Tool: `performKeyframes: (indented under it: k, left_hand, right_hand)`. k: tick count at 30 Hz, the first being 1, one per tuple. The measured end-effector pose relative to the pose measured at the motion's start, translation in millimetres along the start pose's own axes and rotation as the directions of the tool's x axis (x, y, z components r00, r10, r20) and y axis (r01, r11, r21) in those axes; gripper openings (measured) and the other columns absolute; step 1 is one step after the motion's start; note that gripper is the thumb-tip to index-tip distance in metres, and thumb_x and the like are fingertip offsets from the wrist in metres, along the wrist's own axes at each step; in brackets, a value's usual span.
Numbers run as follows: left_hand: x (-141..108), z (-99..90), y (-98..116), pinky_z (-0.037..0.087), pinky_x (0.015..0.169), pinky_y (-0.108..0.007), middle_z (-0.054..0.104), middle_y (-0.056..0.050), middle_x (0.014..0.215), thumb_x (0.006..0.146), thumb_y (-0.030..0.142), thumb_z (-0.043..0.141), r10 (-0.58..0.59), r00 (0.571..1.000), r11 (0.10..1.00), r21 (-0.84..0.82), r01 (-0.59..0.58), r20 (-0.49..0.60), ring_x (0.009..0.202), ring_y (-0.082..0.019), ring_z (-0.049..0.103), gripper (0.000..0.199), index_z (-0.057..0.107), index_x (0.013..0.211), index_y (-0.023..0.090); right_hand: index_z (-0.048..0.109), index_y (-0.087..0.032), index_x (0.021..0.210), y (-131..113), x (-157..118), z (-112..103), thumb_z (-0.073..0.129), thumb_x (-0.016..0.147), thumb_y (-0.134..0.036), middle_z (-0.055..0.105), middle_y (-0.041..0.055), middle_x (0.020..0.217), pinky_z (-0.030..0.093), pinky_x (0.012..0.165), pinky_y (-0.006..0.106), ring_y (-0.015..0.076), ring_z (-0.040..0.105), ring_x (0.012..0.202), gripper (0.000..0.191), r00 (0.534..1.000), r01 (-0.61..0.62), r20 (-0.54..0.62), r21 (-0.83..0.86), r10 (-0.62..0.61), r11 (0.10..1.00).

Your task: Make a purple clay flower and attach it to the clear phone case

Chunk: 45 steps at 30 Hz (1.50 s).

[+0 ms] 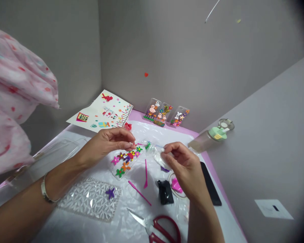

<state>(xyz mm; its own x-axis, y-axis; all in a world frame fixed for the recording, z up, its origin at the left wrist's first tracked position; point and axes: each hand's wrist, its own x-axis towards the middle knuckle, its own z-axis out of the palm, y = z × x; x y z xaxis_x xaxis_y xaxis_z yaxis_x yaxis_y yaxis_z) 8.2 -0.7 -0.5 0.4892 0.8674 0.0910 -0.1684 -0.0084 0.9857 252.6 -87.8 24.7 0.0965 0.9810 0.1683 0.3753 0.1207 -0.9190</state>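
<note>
My left hand (116, 140) hovers over the upper end of a clear phone case (120, 166) decorated with colourful flowers and a small figure. Its thumb and forefinger are pinched together; what lies between the tips is too small to make out. My right hand (183, 160) grips a white piece in clear plastic (159, 157) between thumb and fingers, to the right of the case. Below the hands lie two pink modelling sticks (146, 172). A purple star-shaped flower (110, 193) rests on a textured clear plate (88, 199), under my left wrist.
Red-handled scissors (164, 227) lie in front, near a black packet (165, 192) and pink clay (176, 185). A dark phone (210, 185) and a bottle (205, 140) are at right. Decorated cases (178, 116) lean on the wall. A notebook (105, 111) stands back left, near patterned cloth (15, 101).
</note>
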Motion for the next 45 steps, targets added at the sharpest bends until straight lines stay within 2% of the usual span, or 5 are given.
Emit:
performKeyframes:
  k: [14, 24, 30, 38, 45]
  left_hand:
    - [1.5, -3.6, -8.1, 0.061, 0.064, -0.026, 0.07, 0.001, 0.073, 0.094, 0.042, 0.066, 0.004, 0.998, 0.999, -0.045, -0.002, 0.063, 0.066, -0.015, 0.071, 0.026, 0.068, 0.08, 0.02]
    - [-5.0, 1.6, 3.6, 0.058, 0.073, -0.018, 0.077, 0.003, 0.081, 0.083, 0.024, 0.077, 0.004, 1.0, 0.995, 0.096, -0.005, 0.002, 0.075, -0.012, 0.071, 0.005, 0.081, 0.083, 0.026]
    - [-35.7, -8.0, -13.4, 0.055, 0.07, -0.021, 0.075, 0.002, 0.08, 0.078, 0.03, 0.079, -0.097, 0.993, 0.97, 0.219, 0.108, -0.061, 0.074, -0.014, 0.07, 0.007, 0.079, 0.085, 0.026]
    - [-96.8, -22.2, -46.2, 0.043, 0.057, -0.022, 0.056, 0.004, 0.062, 0.091, 0.039, 0.062, -0.159, 0.978, 0.862, 0.466, 0.202, -0.131, 0.059, -0.011, 0.054, 0.027, 0.064, 0.07, 0.021]
    - [-109.2, -10.1, -63.0, 0.05, 0.087, -0.026, 0.071, 0.0, 0.103, 0.1, 0.035, 0.053, -0.065, 0.998, 0.845, 0.532, 0.051, 0.008, 0.096, -0.016, 0.067, 0.024, 0.076, 0.104, 0.03]
  right_hand:
    - [0.062, -0.022, 0.087, -2.1, 0.2, 0.3, 0.068, 0.088, -0.027, 0.058, -0.0017, 0.08, 0.033, 0.059, 0.027, 0.0121, 0.048, 0.067, 0.008, 1.0, 0.014, 0.001, 0.002, -0.014, 1.0]
    - [0.062, -0.022, 0.086, -8.9, -2.8, -3.6, 0.067, 0.088, -0.024, 0.058, -0.0024, 0.076, 0.034, 0.057, 0.027, 0.0118, 0.048, 0.065, 0.007, 0.998, 0.059, -0.002, 0.012, -0.059, 0.998]
    - [0.063, -0.023, 0.088, -7.8, -3.8, -8.7, 0.068, 0.088, -0.022, 0.057, -0.0019, 0.08, 0.036, 0.061, 0.027, 0.0124, 0.05, 0.069, 0.005, 0.997, 0.07, -0.023, 0.004, -0.069, 0.998]
    - [0.065, -0.023, 0.087, -5.8, -2.4, -9.5, 0.069, 0.088, -0.018, 0.06, -0.0022, 0.084, 0.037, 0.061, 0.026, 0.011, 0.051, 0.071, 0.006, 0.996, 0.085, -0.021, 0.04, -0.084, 0.996]
    - [0.066, -0.023, 0.087, -5.3, -2.6, -8.0, 0.071, 0.087, -0.018, 0.06, -0.0026, 0.082, 0.036, 0.062, 0.027, 0.011, 0.052, 0.071, 0.007, 0.996, 0.084, -0.012, 0.048, -0.083, 0.995]
